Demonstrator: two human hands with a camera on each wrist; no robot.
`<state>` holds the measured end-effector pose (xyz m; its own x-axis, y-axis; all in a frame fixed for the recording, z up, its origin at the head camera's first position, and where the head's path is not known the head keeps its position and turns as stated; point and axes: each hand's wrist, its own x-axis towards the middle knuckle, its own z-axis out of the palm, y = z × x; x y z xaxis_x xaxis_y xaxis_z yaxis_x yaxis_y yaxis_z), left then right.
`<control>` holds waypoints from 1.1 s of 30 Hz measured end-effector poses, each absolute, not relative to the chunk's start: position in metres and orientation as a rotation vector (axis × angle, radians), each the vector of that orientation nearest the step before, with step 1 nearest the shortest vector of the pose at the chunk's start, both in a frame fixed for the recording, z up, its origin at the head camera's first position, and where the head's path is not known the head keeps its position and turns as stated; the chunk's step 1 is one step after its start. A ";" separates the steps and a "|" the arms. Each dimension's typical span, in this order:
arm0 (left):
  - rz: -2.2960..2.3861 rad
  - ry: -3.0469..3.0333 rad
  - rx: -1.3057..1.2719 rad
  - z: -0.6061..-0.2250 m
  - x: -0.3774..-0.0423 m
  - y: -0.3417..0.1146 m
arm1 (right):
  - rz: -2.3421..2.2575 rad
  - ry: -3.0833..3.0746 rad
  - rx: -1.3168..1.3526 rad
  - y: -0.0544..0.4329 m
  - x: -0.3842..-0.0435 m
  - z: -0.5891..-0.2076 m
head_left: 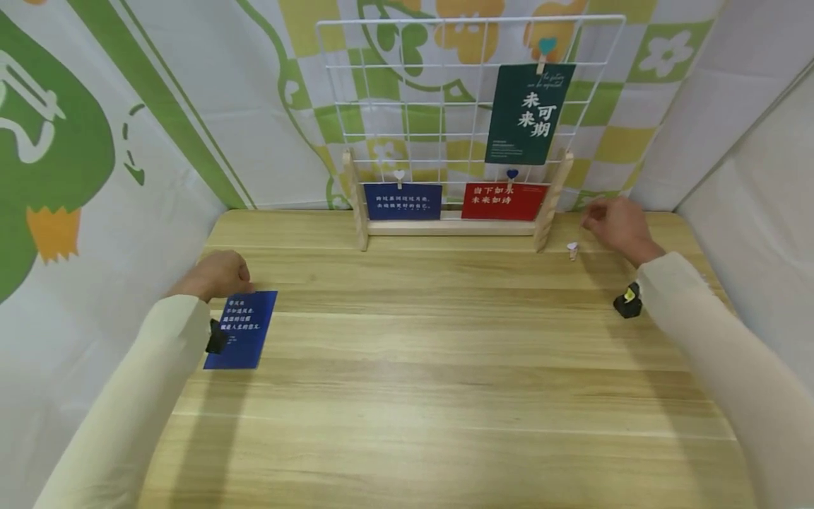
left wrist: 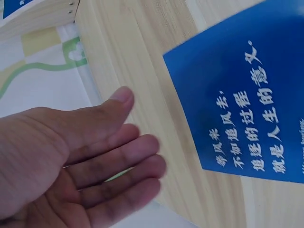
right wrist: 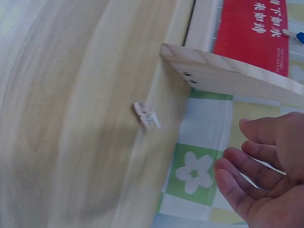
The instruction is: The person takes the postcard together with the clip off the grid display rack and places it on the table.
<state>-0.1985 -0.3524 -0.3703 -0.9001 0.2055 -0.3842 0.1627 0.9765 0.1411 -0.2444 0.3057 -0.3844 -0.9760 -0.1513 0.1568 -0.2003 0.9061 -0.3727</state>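
Observation:
My left hand (head_left: 219,274) hovers at the top edge of a blue card (head_left: 244,339) with white writing, which lies on the table at the left. In the left wrist view its fingers (left wrist: 123,156) are loosely bent and apart from the card (left wrist: 251,99), holding nothing. Over at the right, my right hand (head_left: 618,225) is above the table near a small wooden clothespin (head_left: 572,250) with a white heart. The right wrist view shows that clothespin (right wrist: 141,115) lying apart from the relaxed fingers (right wrist: 237,180), which hold nothing.
A white wire grid (head_left: 420,106) on a wooden stand (head_left: 451,227) stands at the back. Heart clothespins fix a green card (head_left: 528,113), a blue card (head_left: 413,201) and a red card (head_left: 492,203) to it. Patterned cloth (head_left: 305,85) hangs behind the table (head_left: 445,396).

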 end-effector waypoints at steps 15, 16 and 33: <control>0.297 2.878 0.224 -0.358 -0.210 -0.314 | 0.721 -2.850 0.228 0.304 -0.242 -0.362; 0.290 2.883 0.234 -0.356 -0.211 -0.310 | 0.727 -2.845 0.227 0.304 -0.242 -0.360; 0.387 2.921 0.281 -0.328 -0.236 -0.244 | 0.798 -2.777 0.265 0.288 -0.238 -0.320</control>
